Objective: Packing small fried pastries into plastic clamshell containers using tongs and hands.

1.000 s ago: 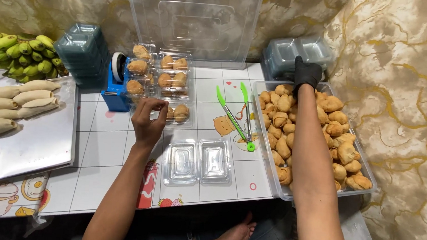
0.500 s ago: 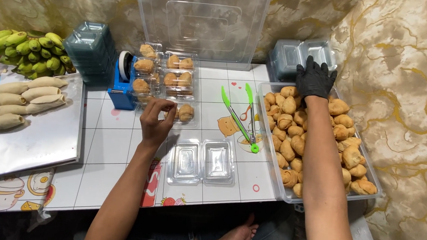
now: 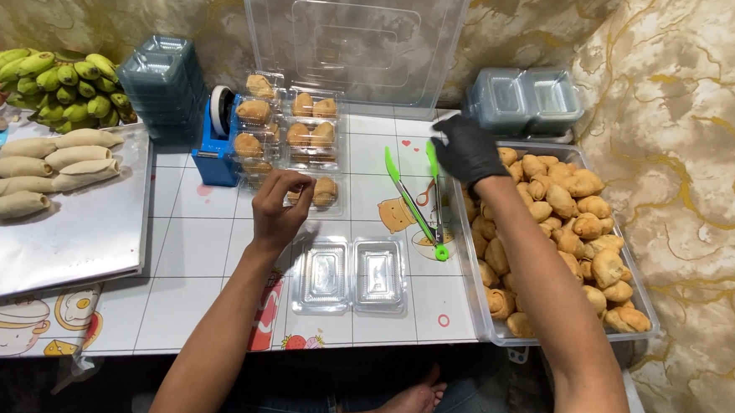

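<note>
Left hand (image 3: 277, 210), bare, sits at table centre; fingers (image 3: 299, 196) curl in toward the near edge of a clear plastic clamshell holding a pastry (image 3: 325, 192), at 1 o'clock from the hand. Can't tell if they pinch the rim or only touch it.

Right hand (image 3: 468, 147), in a black glove, hovers at 11 o'clock of the big clear plastic tub of golden pastries (image 3: 495, 332). Fingers spread, loosely bent, nothing held; fingertips are over the upper end of the green plastic tongs (image 3: 418, 207), contact unclear.

The tongs lie on the white tiled table (image 3: 189, 247) just left of the tub wall, tip pointing to 5 o'clock, probably parked within reach of the gloved hand.

An empty open clear clamshell (image 3: 351, 274) lies flat at 5 o'clock from the left hand, between both arms, handy for either.

Filled clamshells (image 3: 292, 123) stack at 12 o'clock beside a blue tape dispenser (image 3: 216, 144). Empty box stacks at 10 o'clock (image 3: 163, 78) and 1 o'clock (image 3: 524, 97). Metal tray of pale dough rolls (image 3: 90, 225) at 9 o'clock, green bananas (image 3: 59, 90) behind it.

Open room: bare tiles between tray and left forearm; the front table edge is close below the empty clamshell.
</note>
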